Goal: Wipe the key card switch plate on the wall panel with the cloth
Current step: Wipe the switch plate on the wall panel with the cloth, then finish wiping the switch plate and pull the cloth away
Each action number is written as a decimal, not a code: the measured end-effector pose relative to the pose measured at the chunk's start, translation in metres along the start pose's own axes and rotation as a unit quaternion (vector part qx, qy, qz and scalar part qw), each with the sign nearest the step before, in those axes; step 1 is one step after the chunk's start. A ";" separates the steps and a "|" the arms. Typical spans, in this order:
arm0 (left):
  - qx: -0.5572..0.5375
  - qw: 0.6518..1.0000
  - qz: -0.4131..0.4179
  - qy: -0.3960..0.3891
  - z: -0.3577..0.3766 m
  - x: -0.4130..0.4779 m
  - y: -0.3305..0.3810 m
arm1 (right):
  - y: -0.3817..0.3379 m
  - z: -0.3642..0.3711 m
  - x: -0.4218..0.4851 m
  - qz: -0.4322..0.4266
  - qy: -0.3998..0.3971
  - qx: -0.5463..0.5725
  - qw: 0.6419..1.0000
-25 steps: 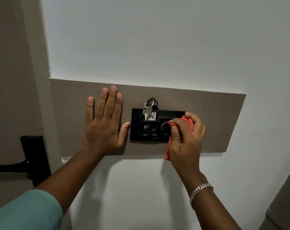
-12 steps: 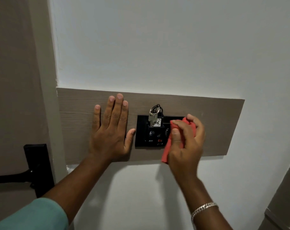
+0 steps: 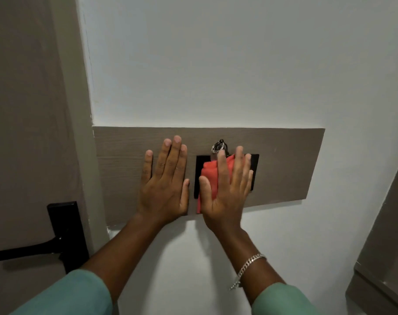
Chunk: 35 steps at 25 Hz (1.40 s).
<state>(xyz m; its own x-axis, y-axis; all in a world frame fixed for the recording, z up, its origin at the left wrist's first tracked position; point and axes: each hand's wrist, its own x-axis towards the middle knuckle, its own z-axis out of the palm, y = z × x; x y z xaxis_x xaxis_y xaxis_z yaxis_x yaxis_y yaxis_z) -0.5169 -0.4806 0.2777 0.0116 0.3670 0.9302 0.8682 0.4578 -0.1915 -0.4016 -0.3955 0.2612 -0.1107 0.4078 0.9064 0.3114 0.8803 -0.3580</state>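
A black key card switch plate [image 3: 254, 169] is set in a grey-brown wooden wall panel [image 3: 284, 164]. My right hand [image 3: 227, 189] lies flat over the plate with fingers spread, pressing a red cloth [image 3: 210, 176] against it. The hand and cloth hide most of the plate. A metal key ring [image 3: 218, 147] sticks out above the plate's top edge. My left hand [image 3: 165, 180] rests flat and empty on the panel just left of the plate.
A door with a black handle and lock plate [image 3: 64, 233] stands at the left. White wall surrounds the panel. A grey cabinet edge [image 3: 384, 258] shows at the lower right.
My right hand has gone from a pinching grip at the plate's right side to a flat spread palm over its middle, and the cloth has moved left. The left hand stays put.
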 end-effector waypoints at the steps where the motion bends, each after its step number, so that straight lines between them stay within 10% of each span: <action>1: -0.048 0.999 0.000 -0.005 -0.005 -0.004 0.003 | 0.011 -0.006 -0.003 -0.045 -0.035 -0.013 0.998; 5: -0.286 0.951 -0.119 0.007 -0.030 -0.029 0.045 | 0.030 -0.019 -0.005 -0.045 -0.082 0.010 0.996; 11: -0.563 0.697 -0.438 -0.080 -0.045 -0.006 0.104 | 0.045 -0.032 0.003 -0.100 -0.164 0.045 0.980; 16: -0.560 0.690 -0.458 -0.034 -0.049 -0.001 0.142 | 0.080 -0.071 0.003 -0.116 -0.225 0.100 0.962; 20: -0.610 0.673 -0.413 -0.061 -0.034 -0.008 0.211 | 0.139 -0.126 -0.030 0.135 -0.248 0.294 0.913; 26: -0.688 0.544 -0.419 -0.234 0.035 -0.024 0.360 | 0.283 -0.215 -0.083 0.578 -0.056 0.465 0.668; 35: -0.648 0.249 -0.577 -0.431 0.159 -0.104 0.661 | 0.544 -0.339 -0.151 0.640 0.131 0.182 0.735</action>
<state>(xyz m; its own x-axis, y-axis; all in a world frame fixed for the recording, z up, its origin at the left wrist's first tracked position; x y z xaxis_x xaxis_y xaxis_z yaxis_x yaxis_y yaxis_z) -0.0233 -0.0873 0.0041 -0.2422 0.8897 -0.3871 -0.5159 0.2198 0.8280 0.1046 -0.0603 0.0054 0.2542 0.9393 -0.2306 -0.2765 -0.1579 -0.9480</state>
